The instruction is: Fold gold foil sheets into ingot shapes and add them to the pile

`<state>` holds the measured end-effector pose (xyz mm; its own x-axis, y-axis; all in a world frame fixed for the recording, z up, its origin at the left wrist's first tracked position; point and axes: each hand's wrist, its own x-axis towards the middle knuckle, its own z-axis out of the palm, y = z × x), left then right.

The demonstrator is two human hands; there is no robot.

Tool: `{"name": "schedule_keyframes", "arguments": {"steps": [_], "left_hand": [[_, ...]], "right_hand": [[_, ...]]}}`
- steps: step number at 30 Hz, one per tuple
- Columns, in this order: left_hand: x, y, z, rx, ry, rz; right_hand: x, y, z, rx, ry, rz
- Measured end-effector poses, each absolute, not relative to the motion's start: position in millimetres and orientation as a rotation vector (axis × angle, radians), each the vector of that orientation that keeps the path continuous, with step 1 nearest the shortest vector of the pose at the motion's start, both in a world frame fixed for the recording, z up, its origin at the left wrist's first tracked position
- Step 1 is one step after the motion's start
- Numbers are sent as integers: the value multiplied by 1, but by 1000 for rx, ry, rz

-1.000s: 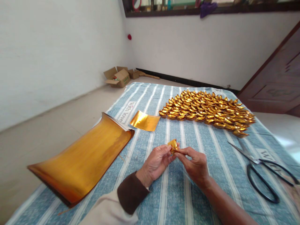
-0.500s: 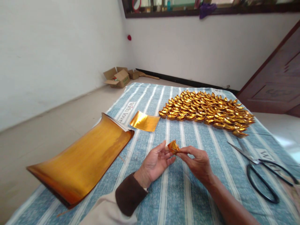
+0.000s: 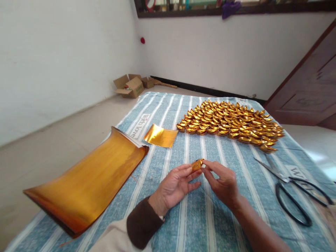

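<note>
Between my two hands, above the striped cloth, is a small folded gold foil paper ingot (image 3: 197, 165). My left hand (image 3: 176, 185) pinches its left end between thumb and fingers, the palm turned up and the lower fingers loosely curled. The fingertips of my right hand (image 3: 219, 178) close on its right end. A loose square of gold foil paper (image 3: 161, 135) lies flat beyond my left hand. To the left rests a stack of large gold foil sheets (image 3: 89, 178), its edges curling. Many finished foil ingots (image 3: 228, 122) sit in close rows at the far right.
Black-handled scissors (image 3: 287, 182) lie at the right with blades partly open, pointing away to the left. The blue and white striped cloth (image 3: 168, 213) covers the table. Open cardboard boxes (image 3: 132, 87) stand on the floor past the table's far left corner.
My left thumb and fingers have closed on the ingot, which has turned from upright to lying more sideways. My right fingers have shifted to its right end.
</note>
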<state>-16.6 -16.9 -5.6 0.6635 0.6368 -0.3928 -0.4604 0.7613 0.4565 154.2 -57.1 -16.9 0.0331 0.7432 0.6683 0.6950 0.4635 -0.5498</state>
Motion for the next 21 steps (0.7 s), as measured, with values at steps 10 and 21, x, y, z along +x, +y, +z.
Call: {"name": "schedule_keyframes", "arguments": {"steps": [10,21], "left_hand": [[-13,-17,-5,466,599,697],[-13,-17,-6,393,623,707]], "right_hand": [[143,-66,-5,-1207,-1673,101],[138,-68,-13,-1225,-1729,81]]}}
